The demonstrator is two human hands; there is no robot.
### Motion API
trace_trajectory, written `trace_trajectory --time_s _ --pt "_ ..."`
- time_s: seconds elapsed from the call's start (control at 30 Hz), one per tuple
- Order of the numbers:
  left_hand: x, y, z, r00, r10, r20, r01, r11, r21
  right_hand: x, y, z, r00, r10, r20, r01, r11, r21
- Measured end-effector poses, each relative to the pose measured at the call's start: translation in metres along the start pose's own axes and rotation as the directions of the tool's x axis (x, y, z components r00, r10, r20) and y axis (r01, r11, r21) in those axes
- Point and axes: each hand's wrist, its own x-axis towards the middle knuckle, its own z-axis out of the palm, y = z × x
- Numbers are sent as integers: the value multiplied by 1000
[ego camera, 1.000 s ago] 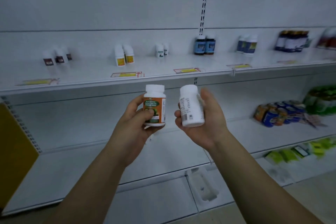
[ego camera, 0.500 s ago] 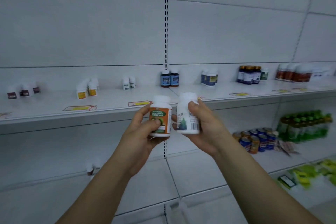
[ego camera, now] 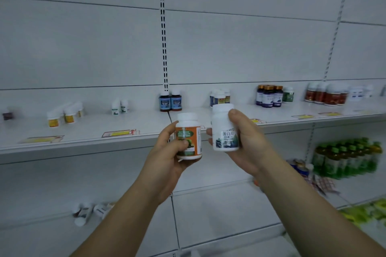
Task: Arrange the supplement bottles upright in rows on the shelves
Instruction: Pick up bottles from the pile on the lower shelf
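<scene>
The right hand (ego camera: 248,148) grips the white bottle (ego camera: 223,129), label now turned forward; the left hand (ego camera: 167,158) grips the orange bottle (ego camera: 189,135). Next: shelf (ego camera: 83,131) at 12 o'clock.

1. Orange bottle (ego camera: 189,135): lower label covered by left hand (ego camera: 167,158) thumb; small print illegible.
2. White bottle (ego camera: 224,129): right side hidden under right hand (ego camera: 246,144).
3. Dark item (ego camera: 7,115), left edge: blurred, kind unclear.
4. Lying bottles (ego camera: 83,213): blurred, partly behind left forearm (ego camera: 117,215).
5. Green bottles (ego camera: 344,156): smeared, labels illegible.
6. Cans (ego camera: 298,167): blurred, count unclear.
7. Yellow-green packs (ego camera: 367,213): blurred, cut by right edge.
8. Price tags (ego camera: 120,132): text too small.
</scene>
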Motion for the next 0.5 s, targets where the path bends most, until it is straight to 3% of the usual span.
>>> trace_trajectory --time_s 0.2,0.5 --pt "54 -13 12 999 -45 24 43 997 66 33 8 -37 980 54 -191 -62 997 -37" --pt "146 -62 77 972 -126 197 108 989 102 68 -33 -115 869 -100 -484 -2 978 -207"
